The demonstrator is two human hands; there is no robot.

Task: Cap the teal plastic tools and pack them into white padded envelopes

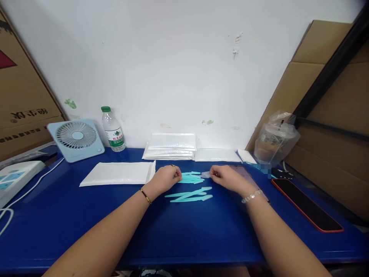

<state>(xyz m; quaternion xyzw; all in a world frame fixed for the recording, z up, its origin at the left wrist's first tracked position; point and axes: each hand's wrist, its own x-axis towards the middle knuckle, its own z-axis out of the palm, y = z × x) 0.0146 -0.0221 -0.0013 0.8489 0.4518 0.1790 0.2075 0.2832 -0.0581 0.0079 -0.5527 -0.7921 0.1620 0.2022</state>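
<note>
My left hand (167, 177) is closed in a pinch at the left end of a pile of teal eyebrow razors (191, 178). The fingertips hide which razor handle they hold. Across from it, my right hand (223, 177) pinches a small translucent plastic piece (205, 174) at the pile's right end. I cannot tell whether that piece is joined to a razor. Nearer to me, several loose teal razors (190, 194) lie partly crossed on the blue table (184, 231). A white padded envelope (118, 173) lies left of my left hand.
More white padded envelopes (173, 142) are stacked against the wall. A light-blue fan (76, 138), a water bottle (113, 130) and a power strip (20, 179) stand left. On the right are a bagged drink cup (272, 140), a red-edged phone (307, 204) and another phone (245, 173) under my right arm.
</note>
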